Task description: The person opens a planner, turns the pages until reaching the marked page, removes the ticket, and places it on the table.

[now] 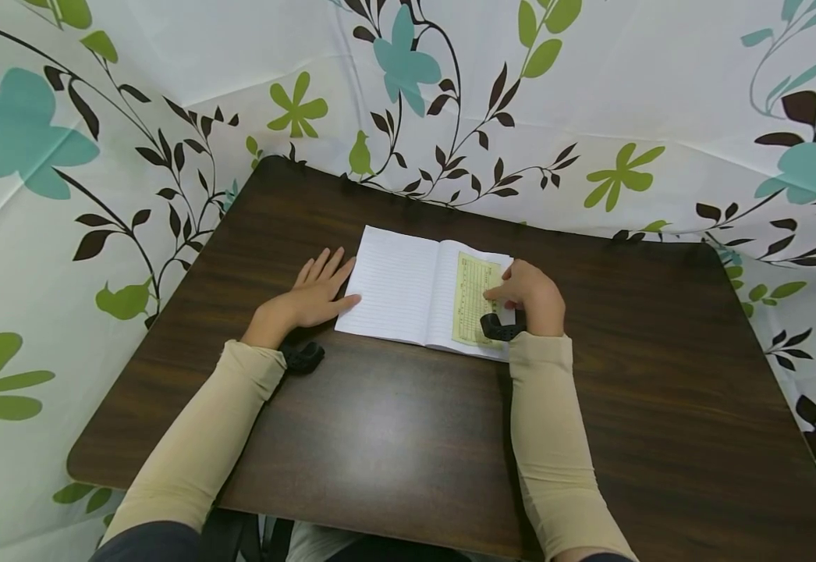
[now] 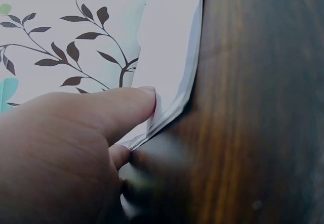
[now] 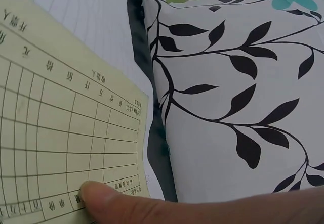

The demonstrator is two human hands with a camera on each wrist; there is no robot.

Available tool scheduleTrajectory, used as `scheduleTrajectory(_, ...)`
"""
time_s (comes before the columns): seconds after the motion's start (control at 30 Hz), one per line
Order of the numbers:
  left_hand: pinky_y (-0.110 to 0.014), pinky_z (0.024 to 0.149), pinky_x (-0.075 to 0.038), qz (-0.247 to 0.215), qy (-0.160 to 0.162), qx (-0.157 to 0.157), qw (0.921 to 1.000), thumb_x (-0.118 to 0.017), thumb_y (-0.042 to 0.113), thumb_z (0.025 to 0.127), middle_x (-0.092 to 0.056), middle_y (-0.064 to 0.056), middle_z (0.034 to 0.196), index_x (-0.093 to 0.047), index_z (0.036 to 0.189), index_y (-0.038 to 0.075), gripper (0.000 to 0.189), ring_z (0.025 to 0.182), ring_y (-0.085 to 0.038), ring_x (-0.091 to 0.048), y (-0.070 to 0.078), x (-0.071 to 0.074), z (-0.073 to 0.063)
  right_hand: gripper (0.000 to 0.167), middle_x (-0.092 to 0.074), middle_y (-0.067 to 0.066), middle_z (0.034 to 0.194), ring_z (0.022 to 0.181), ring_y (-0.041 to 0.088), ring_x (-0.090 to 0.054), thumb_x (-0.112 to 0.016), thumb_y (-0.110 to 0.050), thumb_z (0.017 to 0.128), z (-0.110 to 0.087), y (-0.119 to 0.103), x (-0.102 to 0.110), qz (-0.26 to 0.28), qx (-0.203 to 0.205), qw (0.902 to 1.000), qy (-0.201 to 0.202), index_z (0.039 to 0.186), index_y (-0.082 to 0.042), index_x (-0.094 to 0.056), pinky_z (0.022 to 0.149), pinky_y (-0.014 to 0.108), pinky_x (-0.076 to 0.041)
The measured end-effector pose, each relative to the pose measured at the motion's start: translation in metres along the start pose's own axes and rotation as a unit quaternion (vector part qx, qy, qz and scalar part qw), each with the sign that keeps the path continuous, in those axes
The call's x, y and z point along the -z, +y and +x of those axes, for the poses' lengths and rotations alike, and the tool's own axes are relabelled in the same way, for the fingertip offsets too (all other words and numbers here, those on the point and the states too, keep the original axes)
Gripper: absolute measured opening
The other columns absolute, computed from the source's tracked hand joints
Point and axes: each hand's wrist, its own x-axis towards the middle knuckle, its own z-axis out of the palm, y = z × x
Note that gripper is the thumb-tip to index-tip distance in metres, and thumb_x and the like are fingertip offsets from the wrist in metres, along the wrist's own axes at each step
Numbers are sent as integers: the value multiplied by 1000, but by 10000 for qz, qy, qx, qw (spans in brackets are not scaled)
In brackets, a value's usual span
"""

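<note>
An open notebook (image 1: pixel 395 285) with lined white pages lies on the dark table. On its right page is a yellow printed form (image 1: pixel 470 300), ruled in a grid. My left hand (image 1: pixel 313 297) rests at the notebook's left edge, fingers spread and straight. In the left wrist view its thumb (image 2: pixel 134 105) touches the page near the edge. My right hand (image 1: pixel 537 297) is bent over the right page and pinches the form near its right side. The right wrist view has the thumb (image 3: pixel 109 198) on the printed face; the other fingers are hidden there.
The brown wooden table (image 1: pixel 380 437) runs out to both sides and to the front. Behind and beside it hangs a white cloth (image 1: pixel 225 47) printed with leaves and flowers. A black wrist mount (image 1: pixel 303 357) is on the left wrist, another (image 1: pixel 501 328) on the right.
</note>
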Motion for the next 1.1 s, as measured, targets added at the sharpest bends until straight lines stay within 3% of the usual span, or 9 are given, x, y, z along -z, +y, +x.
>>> scheduleTrajectory(0.37,-58,129,14,12,-17,-2,10000,-39,51,109,15,-16,175,1,169,13,82,162,-37,22,4,1,-1,47,-65,9,87,79,21,-59,-76,-40,95,2,4,-1,-98,-35,9999,61,116,1,-65,68,32,-47)
scheduleTrajectory(0.5,-57,129,14,14,-38,16,10000,-38,54,109,16,-15,175,2,169,14,82,162,-36,22,4,1,-1,38,-60,5,75,70,19,-54,-75,-40,96,8,8,-2,-119,110,9999,12,95,-3,-66,64,31,-44)
scheduleTrajectory(0.7,-60,128,14,27,-24,-14,10000,-39,53,109,15,-17,175,1,169,12,83,161,-39,21,6,3,-1,43,-53,0,63,63,16,-48,-72,-44,97,18,14,-3,-78,316,9993,-205,72,-11,-63,60,30,-39)
scheduleTrajectory(0.83,-59,129,14,92,-72,59,9999,-39,53,110,16,-15,175,2,169,13,82,162,-38,21,6,3,-1,44,-54,0,64,63,15,-49,-68,-43,101,21,20,-3,5,716,9968,-342,72,-11,-62,61,29,-40)
scheduleTrajectory(0.97,-59,128,14,28,-71,73,9999,-39,52,110,16,-15,175,2,169,13,82,162,-38,21,6,2,-1,42,-58,0,69,66,15,-53,-58,-39,108,21,26,-2,46,1114,9928,-427,82,-7,-64,66,28,-45)
scheduleTrajectory(1.1,-59,128,15,9,-50,60,10000,-39,51,110,16,-15,175,2,169,12,82,161,-37,22,6,3,-2,42,-62,3,77,72,17,-57,-49,-35,112,21,29,0,153,1187,9917,-479,92,-2,-66,71,29,-49)
